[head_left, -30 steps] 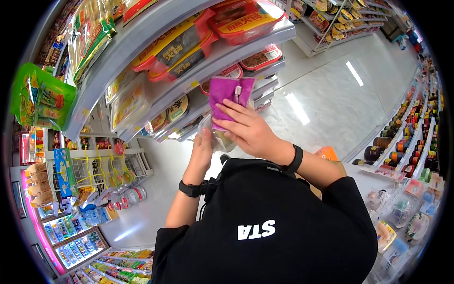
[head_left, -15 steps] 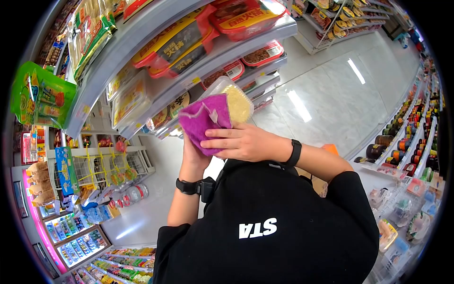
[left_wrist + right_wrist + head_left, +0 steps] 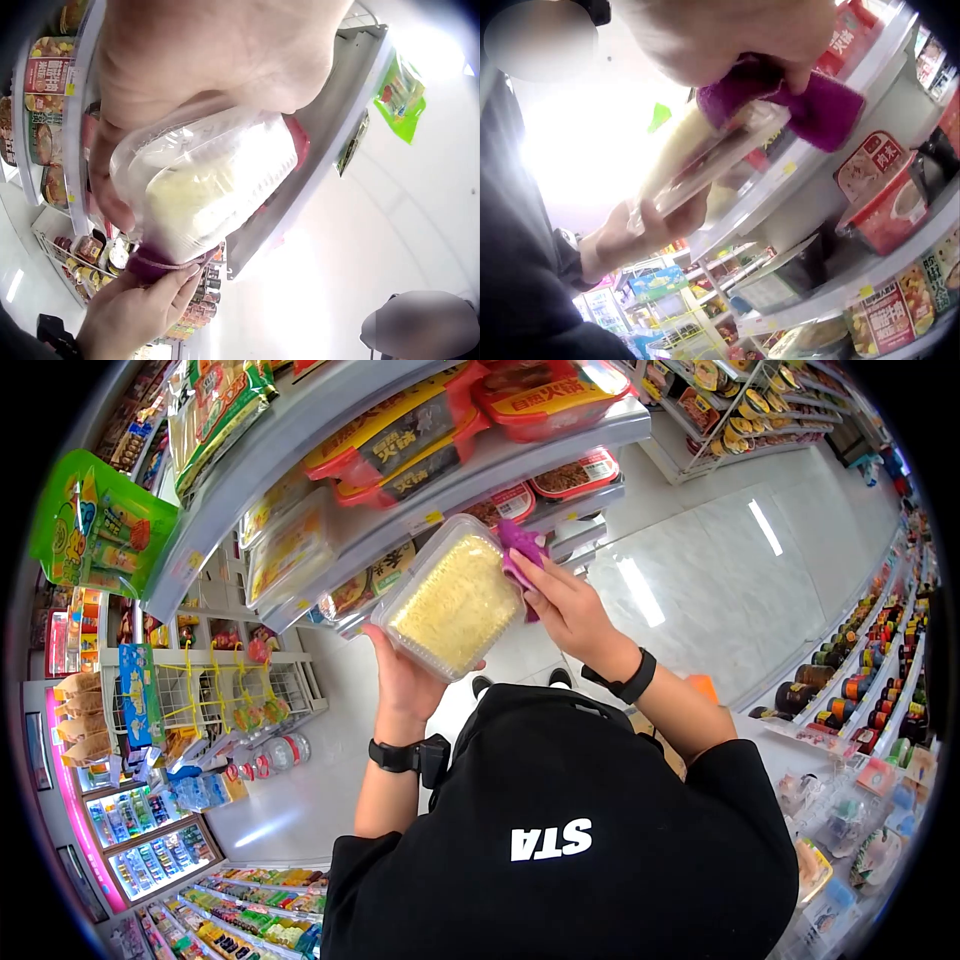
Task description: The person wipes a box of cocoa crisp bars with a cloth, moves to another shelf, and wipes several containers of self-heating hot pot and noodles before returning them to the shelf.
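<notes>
A clear plastic tub with a pale yellow block, like dried noodles, inside is held up before the shelf in the head view. My left hand grips it from its lower left side, thumb on the near edge and the other fingers mostly hidden beneath. A purple cloth is bunched in my right hand, which pinches it against the tub's right end. In the right wrist view the cloth wraps over the tub's edge. The left wrist view shows the tub from below, with the cloth at its far end.
Shelves directly ahead carry red-and-yellow boxed meals and flat trays. A green snack pouch hangs at the left end. Wire baskets stand to the left, jar shelves to the right, and pale tiled floor lies between.
The cloth has moved from in front of the tub to its right end with my right hand. The tub has turned so its broad face shows, still in my left hand.
</notes>
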Motion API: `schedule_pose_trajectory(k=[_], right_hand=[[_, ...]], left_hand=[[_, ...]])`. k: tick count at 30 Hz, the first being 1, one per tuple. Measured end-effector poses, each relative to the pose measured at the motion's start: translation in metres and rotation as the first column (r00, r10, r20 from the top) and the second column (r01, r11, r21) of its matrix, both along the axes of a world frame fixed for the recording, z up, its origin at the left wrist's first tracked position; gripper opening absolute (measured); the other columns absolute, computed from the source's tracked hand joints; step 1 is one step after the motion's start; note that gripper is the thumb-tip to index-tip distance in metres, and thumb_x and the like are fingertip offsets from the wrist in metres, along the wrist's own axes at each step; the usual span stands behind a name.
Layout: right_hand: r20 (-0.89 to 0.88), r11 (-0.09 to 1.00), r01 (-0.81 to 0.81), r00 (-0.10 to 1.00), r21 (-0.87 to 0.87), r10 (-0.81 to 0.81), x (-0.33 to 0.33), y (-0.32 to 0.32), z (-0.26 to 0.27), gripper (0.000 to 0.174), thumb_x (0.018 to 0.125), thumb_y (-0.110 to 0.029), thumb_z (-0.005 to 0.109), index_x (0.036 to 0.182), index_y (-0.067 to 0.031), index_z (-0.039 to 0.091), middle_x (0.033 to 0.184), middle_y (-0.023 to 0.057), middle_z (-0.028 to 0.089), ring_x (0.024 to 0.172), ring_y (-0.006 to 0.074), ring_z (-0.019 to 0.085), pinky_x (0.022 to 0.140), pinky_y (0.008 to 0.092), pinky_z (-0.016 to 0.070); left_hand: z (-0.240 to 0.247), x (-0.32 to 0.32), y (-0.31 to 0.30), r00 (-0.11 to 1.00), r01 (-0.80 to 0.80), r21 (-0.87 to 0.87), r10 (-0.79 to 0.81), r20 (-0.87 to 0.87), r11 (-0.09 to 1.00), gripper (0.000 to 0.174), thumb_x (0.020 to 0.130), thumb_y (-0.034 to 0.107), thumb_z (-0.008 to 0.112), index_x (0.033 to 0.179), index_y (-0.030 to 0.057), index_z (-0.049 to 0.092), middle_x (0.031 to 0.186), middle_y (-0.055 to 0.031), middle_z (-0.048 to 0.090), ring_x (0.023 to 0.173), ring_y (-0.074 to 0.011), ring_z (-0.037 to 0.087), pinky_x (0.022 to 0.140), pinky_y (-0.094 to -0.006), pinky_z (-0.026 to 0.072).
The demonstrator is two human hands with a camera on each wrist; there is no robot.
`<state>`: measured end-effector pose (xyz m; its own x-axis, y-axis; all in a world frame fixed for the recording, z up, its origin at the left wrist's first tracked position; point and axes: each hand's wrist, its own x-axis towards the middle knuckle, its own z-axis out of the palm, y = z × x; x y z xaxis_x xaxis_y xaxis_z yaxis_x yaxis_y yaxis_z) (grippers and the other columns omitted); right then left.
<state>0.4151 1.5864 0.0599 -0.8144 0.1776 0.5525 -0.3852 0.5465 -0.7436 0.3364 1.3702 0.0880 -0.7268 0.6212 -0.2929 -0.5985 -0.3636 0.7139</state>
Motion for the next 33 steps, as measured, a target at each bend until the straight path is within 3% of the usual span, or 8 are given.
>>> schedule_pose_trajectory(k=[6, 10, 13, 15, 19, 23, 29, 33], right_hand=[[-0.036, 0.995, -0.015, 0.999, -0.098, 0.011, 0.003, -0.012, 0.002, 0.041, 0.092, -0.003, 0.057, 0.133, -0.0026, 0.053, 0.113, 0.0213, 0.063, 0.101, 0.0382, 0.061, 0.094, 0.0395, 0.0471], [0.064, 0.991, 0.021, 0.998, -0.132, -0.013, 0.009, -0.024, -0.003, 0.038, 0.094, -0.006, 0.056, 0.132, 0.0006, 0.054, 0.093, 0.0157, 0.066, 0.074, 0.0239, 0.061, 0.077, 0.0296, 0.0498], [0.330, 0.713, -0.090, 0.841, -0.696, 0.429, 0.012, -0.028, -0.007, 0.034, 0.100, -0.014, 0.051, 0.128, 0.0029, 0.057, 0.097, 0.0015, 0.064, 0.081, 0.0082, 0.058, 0.073, 0.0219, 0.0468], [0.278, 0.592, -0.106, 0.808, -0.799, 0.520, 0.007, -0.018, -0.002, 0.032, 0.100, -0.015, 0.050, 0.126, 0.0026, 0.058, 0.097, 0.0018, 0.064, 0.082, 0.0081, 0.057, 0.073, 0.0213, 0.0462], [0.231, 0.425, 0.040, 0.883, -0.904, 0.409, -0.010, 0.013, 0.013, 0.030, 0.101, -0.022, 0.048, 0.113, 0.0008, 0.064, 0.101, 0.0056, 0.068, 0.085, 0.0113, 0.061, 0.075, 0.0240, 0.0476], [0.318, 0.427, 0.081, 0.793, -0.901, 0.519, -0.015, 0.018, 0.028, 0.048, 0.102, -0.042, 0.044, 0.113, 0.0007, 0.063, 0.103, 0.0068, 0.067, 0.091, 0.0144, 0.064, 0.083, 0.0281, 0.0498], [0.474, 0.502, 0.032, 0.386, -0.864, 0.791, -0.020, 0.011, 0.035, 0.058, 0.096, -0.053, 0.051, 0.125, -0.0032, 0.053, 0.102, 0.0068, 0.066, 0.084, 0.0119, 0.065, 0.063, 0.0285, 0.0534], [0.452, 0.438, 0.143, 0.453, -0.888, 0.768, -0.017, -0.011, 0.042, 0.055, 0.093, -0.034, 0.060, 0.136, -0.0043, 0.045, 0.113, 0.0058, 0.062, 0.093, 0.0107, 0.062, 0.072, 0.0255, 0.0509]], left_hand=[[-0.008, 0.002, -0.006, 0.997, -0.067, 0.138, 0.073, -0.036, 0.988, 0.095, 0.082, 0.083, 0.026, 0.147, 0.0145, 0.031, 0.144, -0.0122, 0.044, 0.117, -0.0402, 0.056, 0.067, -0.0561, 0.0568], [-0.009, 0.004, -0.008, 0.956, -0.215, 0.032, 0.217, -0.197, 0.976, 0.099, 0.079, 0.085, 0.029, 0.149, 0.0140, 0.027, 0.149, -0.0090, 0.038, 0.134, -0.0326, 0.042, 0.100, -0.0537, 0.0447], [-0.016, 0.005, -0.013, 0.893, -0.238, -0.005, 0.217, -0.395, 0.971, 0.104, 0.079, 0.084, 0.029, 0.149, 0.0078, 0.027, 0.148, -0.0109, 0.039, 0.135, -0.0288, 0.040, 0.107, -0.0463, 0.0366], [-0.024, 0.003, -0.023, 0.845, -0.257, -0.023, 0.214, -0.490, 0.966, 0.106, 0.079, 0.084, 0.030, 0.149, 0.0047, 0.027, 0.147, -0.0118, 0.040, 0.135, -0.0269, 0.039, 0.111, -0.0426, 0.0325], [0.016, -0.011, -0.039, 0.373, -0.208, -0.224, -0.134, -0.918, 0.952, 0.092, 0.079, 0.076, 0.047, 0.131, 0.0008, 0.056, 0.132, -0.0163, 0.056, 0.118, -0.0340, 0.053, 0.102, -0.0418, 0.0395], [0.053, -0.030, -0.048, -0.121, -0.127, -0.433, -0.447, -0.886, 0.892, 0.078, 0.073, 0.070, 0.058, 0.127, 0.0132, 0.064, 0.130, -0.0152, 0.058, 0.111, -0.0362, 0.054, 0.097, -0.0434, 0.0428], [0.088, -0.034, -0.043, -0.336, -0.128, -0.559, -0.566, -0.753, 0.819, 0.069, 0.066, 0.061, 0.068, 0.126, 0.0276, 0.064, 0.128, -0.0128, 0.057, 0.110, -0.0365, 0.053, 0.093, -0.0434, 0.0467], [0.113, -0.045, -0.053, -0.351, -0.133, -0.595, -0.599, -0.720, 0.792, 0.081, 0.062, 0.068, 0.068, 0.129, 0.0220, 0.062, 0.135, -0.0152, 0.052, 0.117, -0.0372, 0.049, 0.100, -0.0465, 0.0407]])
